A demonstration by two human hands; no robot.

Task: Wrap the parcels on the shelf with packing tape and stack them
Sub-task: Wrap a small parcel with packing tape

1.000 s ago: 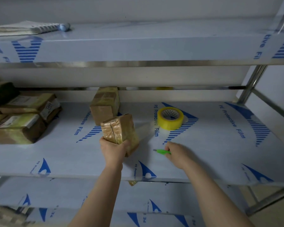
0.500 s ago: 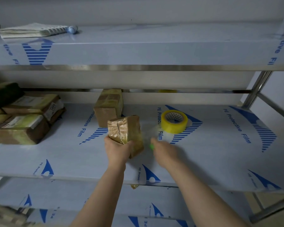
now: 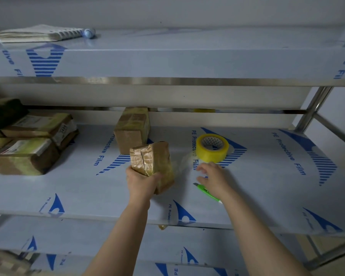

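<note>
Three shelf levels show, all covered in blue-printed protective film. On the middle shelf (image 3: pixel 267 186) the left hand (image 3: pixel 141 180) grasps one tape-wrapped parcel (image 3: pixel 153 162) from below, fingers curled round its lower end. The parcel is tilted, its crumpled end facing the camera, about midway between the shelf's left and right edges and nearer its front edge than its back. Whether its bottom touches the film I cannot tell. Just behind it, toward the back edge, one second parcel (image 3: pixel 132 130) stands upright. One yellow tape roll (image 3: pixel 212 147) lies flat on the shelf right of these two, its hole facing up. The right hand (image 3: pixel 213 178) is released, fingers spread and grasping nothing, just in front of the roll and apart from it. One green cutter (image 3: pixel 206 191) lies on the film under that hand's wrist, its blade end pointing left and its middle hidden; whether the hand touches it cannot be told. A faint clear strip between the held parcel and the roll is too blurred to read. At the shelf's left edge is a stack of parcels (image 3: pixel 24 156), at least four counted, with others cut off by the frame. The upper shelf (image 3: pixel 187 56) carries one notebook (image 3: pixel 38 33) near its left end, with one blue-tipped pen (image 3: pixel 89 32) touching its right side. The lower shelf (image 3: pixel 127 242) shows only film.
</note>
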